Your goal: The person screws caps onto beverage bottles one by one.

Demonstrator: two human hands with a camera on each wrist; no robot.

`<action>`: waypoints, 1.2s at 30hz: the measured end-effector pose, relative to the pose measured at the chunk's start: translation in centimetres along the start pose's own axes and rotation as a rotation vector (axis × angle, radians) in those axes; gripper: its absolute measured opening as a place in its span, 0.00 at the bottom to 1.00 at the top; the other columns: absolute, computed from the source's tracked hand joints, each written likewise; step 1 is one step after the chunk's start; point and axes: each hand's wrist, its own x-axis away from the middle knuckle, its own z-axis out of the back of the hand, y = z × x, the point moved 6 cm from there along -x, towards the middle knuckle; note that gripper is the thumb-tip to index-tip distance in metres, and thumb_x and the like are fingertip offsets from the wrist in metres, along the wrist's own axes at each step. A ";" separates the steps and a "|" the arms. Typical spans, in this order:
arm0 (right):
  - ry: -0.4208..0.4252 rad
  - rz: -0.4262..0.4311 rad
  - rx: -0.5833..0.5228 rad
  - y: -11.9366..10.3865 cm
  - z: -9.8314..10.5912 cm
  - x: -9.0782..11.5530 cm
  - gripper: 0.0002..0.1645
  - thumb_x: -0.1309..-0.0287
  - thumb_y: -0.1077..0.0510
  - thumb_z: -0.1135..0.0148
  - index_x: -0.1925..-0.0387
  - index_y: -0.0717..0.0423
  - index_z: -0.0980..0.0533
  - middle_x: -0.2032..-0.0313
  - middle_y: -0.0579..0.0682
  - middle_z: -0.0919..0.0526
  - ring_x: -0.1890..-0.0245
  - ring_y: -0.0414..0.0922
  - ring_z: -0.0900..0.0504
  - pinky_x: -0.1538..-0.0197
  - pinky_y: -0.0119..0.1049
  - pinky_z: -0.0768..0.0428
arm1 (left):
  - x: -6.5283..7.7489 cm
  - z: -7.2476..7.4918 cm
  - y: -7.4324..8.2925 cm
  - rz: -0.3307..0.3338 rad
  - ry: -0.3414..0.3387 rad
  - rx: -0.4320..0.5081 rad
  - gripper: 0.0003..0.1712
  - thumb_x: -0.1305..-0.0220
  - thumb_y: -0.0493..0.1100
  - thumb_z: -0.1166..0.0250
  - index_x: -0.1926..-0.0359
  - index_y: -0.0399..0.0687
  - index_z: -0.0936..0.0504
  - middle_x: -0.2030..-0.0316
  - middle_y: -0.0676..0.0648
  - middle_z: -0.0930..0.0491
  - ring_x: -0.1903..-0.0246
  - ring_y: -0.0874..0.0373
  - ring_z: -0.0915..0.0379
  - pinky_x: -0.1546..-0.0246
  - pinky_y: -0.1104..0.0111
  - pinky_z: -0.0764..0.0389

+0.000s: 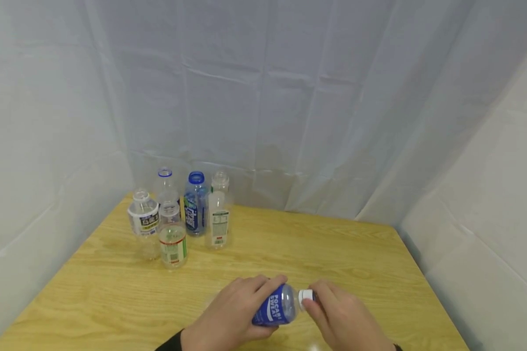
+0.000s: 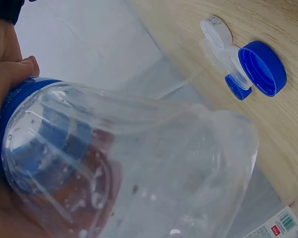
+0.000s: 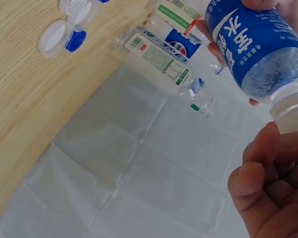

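My left hand grips a clear Pocari Sweat bottle around its blue label, over the front of the table. The bottle lies nearly level, its neck towards my right hand. Thumb and fingers of that hand pinch the white cap at the bottle's mouth. From the right wrist, the cap appears at the neck, with the fingertips at its edge. In the left wrist view the clear lower part of the bottle fills much of the frame, with droplets inside.
Several uncapped empty bottles stand grouped at the table's back left, among them a blue-tinted bottle and a bottle with a green-and-red label. Loose caps lie together on the wooden table, including a large blue cap. White sheeting surrounds the table.
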 end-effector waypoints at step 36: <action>-0.023 0.082 -0.303 0.3 1.0 0.2 0.21 0.44 0.58 0.34 0.49 0.46 0.28 0.66 0.31 0.28 0.69 0.28 0.29 0.69 0.19 0.28 | -0.1 -0.2 0.3 0.010 -0.018 0.089 0.46 0.46 0.60 0.31 0.29 0.59 0.41 0.51 0.52 0.23 0.56 0.64 0.26 0.56 0.64 0.21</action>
